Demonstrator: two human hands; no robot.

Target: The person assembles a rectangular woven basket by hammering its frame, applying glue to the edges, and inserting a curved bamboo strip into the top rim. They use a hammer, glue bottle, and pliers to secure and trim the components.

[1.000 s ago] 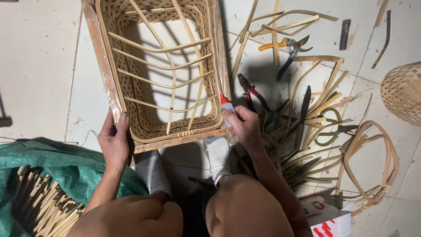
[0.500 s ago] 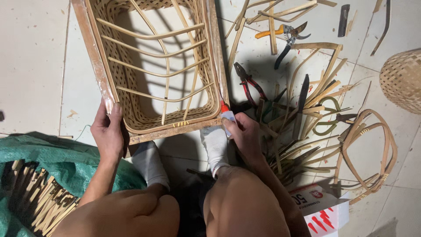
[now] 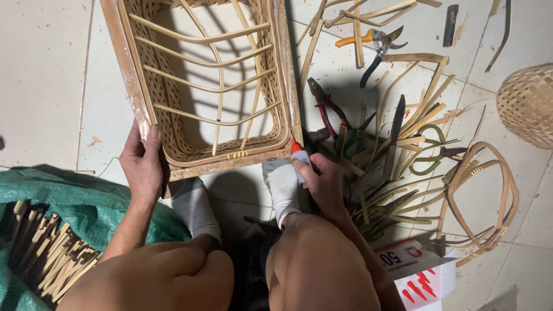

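A rectangular woven rattan basket frame (image 3: 129, 86) lies on the tiled floor in front of me, with thin curved ribs across its open middle. My left hand (image 3: 142, 164) grips its near left corner, thumb on the rim. My right hand (image 3: 322, 181) holds a small glue tube with a red nozzle (image 3: 298, 152), its tip touching the near right corner of the frame. My feet in white socks (image 3: 196, 207) rest just below the frame's near edge.
Bamboo strips, red-handled pliers (image 3: 322, 103), orange-handled pruning shears (image 3: 374, 43), a knife (image 3: 396, 124) and green scissors (image 3: 432, 152) litter the floor at right. A round woven basket (image 3: 527, 103) sits far right. Coiled rattan (image 3: 484, 196), a small box (image 3: 420, 270) and a green tarp with sticks (image 3: 46, 230) lie near me.
The view has shifted, so the frame sits higher in it. My right hand has brought the glue tube down along the frame's right side to its near right corner. My left hand keeps its grip.
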